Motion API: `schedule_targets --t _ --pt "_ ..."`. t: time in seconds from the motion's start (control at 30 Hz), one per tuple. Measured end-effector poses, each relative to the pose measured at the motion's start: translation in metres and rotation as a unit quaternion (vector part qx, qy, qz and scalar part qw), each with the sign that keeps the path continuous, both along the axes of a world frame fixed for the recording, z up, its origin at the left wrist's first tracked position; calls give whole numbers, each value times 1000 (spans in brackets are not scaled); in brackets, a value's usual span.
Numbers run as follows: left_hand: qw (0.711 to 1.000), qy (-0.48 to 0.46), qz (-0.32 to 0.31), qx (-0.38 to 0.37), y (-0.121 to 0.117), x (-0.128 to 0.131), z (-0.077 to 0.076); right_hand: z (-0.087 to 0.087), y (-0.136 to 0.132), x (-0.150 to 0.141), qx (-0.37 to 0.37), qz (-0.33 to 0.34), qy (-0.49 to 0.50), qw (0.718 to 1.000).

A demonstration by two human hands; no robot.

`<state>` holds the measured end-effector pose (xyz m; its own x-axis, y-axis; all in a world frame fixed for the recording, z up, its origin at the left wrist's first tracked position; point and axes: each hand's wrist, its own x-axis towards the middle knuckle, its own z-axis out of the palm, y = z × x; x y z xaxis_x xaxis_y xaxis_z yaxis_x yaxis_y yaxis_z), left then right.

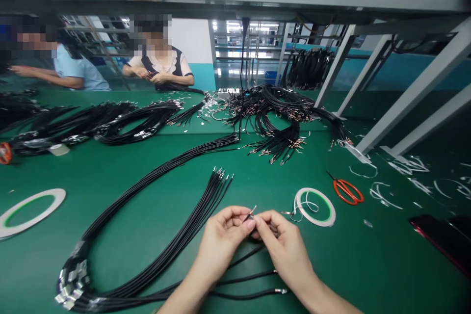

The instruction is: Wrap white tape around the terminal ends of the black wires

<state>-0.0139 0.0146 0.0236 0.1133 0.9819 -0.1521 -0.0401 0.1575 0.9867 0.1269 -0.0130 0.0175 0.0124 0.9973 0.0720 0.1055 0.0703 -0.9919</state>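
My left hand (226,233) pinches a thin black cable (248,217) close to its stripped, coppery end, which points up between the fingertips. Thumb and forefinger of my right hand (281,240) are closed against the same cable end, touching the left fingertips. Whether a strip of tape also sits between them is too small to tell. Below my hands, a few loose cables (246,274) run to the right, some with metal tips. They come from a looped bundle of black cables (147,171), wrapped with clear and silvery tape (71,279) at the lower left.
A white ring-shaped tape roll (333,216) with loose strips lies beside orange-handled scissors (348,191). Another white ring (55,201) is at left. Cable coils (272,103) cover the bench's far side. Metal legs (412,88) stand at right, near a dark object (441,238). Two people sit opposite.
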Motion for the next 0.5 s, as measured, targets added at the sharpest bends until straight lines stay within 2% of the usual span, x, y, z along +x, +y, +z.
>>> schedule_targets --t 0.13,0.2,0.33,0.5 --pt "991 108 4 76 -2 -5 -3 0 1 0 7 -16 -22 1000" --pt "987 130 -2 91 -4 -4 -5 1 0 0 14 -17 -25 999" --pt "989 125 -2 73 -6 -1 -5 4 1 -1 24 -17 -17 999" --pt "998 58 8 11 -6 2 -1 3 0 -1 25 -17 -13 999"
